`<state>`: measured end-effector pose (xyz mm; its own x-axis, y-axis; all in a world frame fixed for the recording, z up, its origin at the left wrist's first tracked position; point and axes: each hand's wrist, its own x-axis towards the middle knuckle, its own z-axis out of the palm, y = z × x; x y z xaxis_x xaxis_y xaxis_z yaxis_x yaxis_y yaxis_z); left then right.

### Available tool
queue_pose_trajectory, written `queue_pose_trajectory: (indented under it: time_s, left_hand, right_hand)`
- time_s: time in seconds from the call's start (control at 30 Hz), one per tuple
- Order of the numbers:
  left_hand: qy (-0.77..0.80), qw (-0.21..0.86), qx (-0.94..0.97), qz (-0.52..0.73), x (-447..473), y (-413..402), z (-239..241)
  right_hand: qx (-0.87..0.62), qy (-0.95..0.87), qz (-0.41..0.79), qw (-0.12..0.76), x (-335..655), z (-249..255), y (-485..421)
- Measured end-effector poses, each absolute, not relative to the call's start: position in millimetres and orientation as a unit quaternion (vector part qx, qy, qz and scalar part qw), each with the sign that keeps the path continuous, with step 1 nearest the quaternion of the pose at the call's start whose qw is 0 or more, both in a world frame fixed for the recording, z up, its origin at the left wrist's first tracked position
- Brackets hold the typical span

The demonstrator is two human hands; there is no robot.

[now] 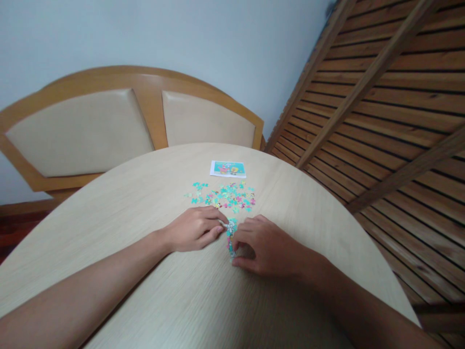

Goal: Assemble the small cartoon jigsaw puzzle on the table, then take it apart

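Note:
A narrow strip of joined jigsaw puzzle pieces (231, 227), teal, white and pink, lies on the table between my two hands. My left hand (198, 228) rests palm-down at its left side. Its fingers are stretched out, with the fingertips touching the strip's upper left edge. My right hand (267, 245) curls over the strip from the right, its thumb and fingers closed around the lower end and covering part of it. Just beyond both hands, many loose puzzle pieces (229, 195) lie scattered in teal, pink and yellow.
A picture card (228, 168) with cartoon figures on teal lies behind the loose pieces. The round pale wooden table (145, 300) fills the foreground. A padded wooden chair back or bench (152, 77) stands beyond it. Slatted wooden panelling (381, 97) is on the right.

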<state>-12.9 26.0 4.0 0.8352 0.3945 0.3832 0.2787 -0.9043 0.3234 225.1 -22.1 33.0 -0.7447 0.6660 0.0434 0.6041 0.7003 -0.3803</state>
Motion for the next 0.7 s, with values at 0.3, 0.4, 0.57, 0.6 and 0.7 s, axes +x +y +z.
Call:
queue_pose_trajectory:
  time_s: [0.3,0.4,0.57,0.6,0.7]
  left_hand:
    - [0.179,0.133,0.95,0.217,-13.3,26.5,3.8]
    - [0.178,0.134,0.95,0.218,-13.1,26.5,3.6]
    - [0.177,0.127,0.949,0.226,-12.6,26.4,2.8]
    - [0.177,0.126,0.949,0.227,-12.5,26.4,2.8]
    - [0.179,0.127,0.95,0.222,-12.3,26.3,3.1]
  right_hand:
    - [-0.349,-0.922,0.149,0.082,224.8,34.6,-24.1]
    - [-0.336,-0.929,0.122,0.094,223.5,35.2,-26.1]
    - [-0.32,-0.935,0.112,0.101,224.4,31.4,-26.0]
    - [-0.317,-0.936,0.11,0.103,225.0,30.2,-25.5]
    - [-0.306,-0.941,0.101,0.106,226.5,28.3,-24.2]
